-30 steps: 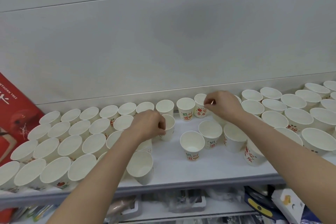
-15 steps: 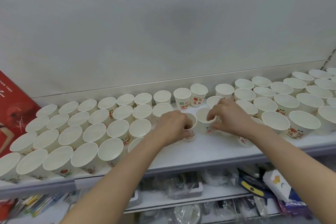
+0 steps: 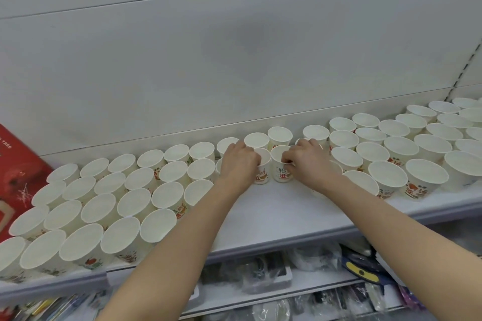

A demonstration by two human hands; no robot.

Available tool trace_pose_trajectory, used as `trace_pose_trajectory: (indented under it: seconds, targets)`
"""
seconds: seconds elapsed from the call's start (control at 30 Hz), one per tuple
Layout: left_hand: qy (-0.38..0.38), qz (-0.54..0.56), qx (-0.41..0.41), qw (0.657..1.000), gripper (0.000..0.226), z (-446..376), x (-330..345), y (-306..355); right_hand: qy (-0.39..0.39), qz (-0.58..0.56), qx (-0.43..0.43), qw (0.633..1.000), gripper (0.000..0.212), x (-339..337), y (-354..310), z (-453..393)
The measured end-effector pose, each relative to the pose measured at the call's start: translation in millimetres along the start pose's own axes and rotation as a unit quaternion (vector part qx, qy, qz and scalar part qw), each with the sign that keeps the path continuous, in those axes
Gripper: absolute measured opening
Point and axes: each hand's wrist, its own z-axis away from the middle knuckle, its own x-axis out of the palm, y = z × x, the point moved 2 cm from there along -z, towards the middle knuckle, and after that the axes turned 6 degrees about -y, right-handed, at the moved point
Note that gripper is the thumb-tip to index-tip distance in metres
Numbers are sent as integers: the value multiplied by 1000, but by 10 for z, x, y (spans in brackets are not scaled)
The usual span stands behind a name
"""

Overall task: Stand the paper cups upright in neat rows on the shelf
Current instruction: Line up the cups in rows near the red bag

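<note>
Gripping two upright cups (image 3: 262, 167), mouths up, both hands (image 3: 241, 161) on shelf (image 3: 273, 214).

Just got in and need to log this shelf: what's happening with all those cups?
A person is lining paper cups up on the shelf. The left hand holds one upright cup, the right hand the cup beside it, both in the second row. Upright rows fill both sides; the middle front is bare.

A red box (image 3: 18, 177) stands left; packaged goods (image 3: 263, 273) lie below.
</note>
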Motion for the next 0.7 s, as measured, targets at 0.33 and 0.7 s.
trace_pose_trajectory:
  seconds: [0.33, 0.7]
  targets:
    - [-14, 83, 50, 995, 28, -48, -87, -133, -8, -9, -3, 1000, 19, 28, 48, -35]
    - [-89, 55, 12, 994, 39, -479, 107, -232, -123, 32, 22, 992, 32, 82, 311, -718]
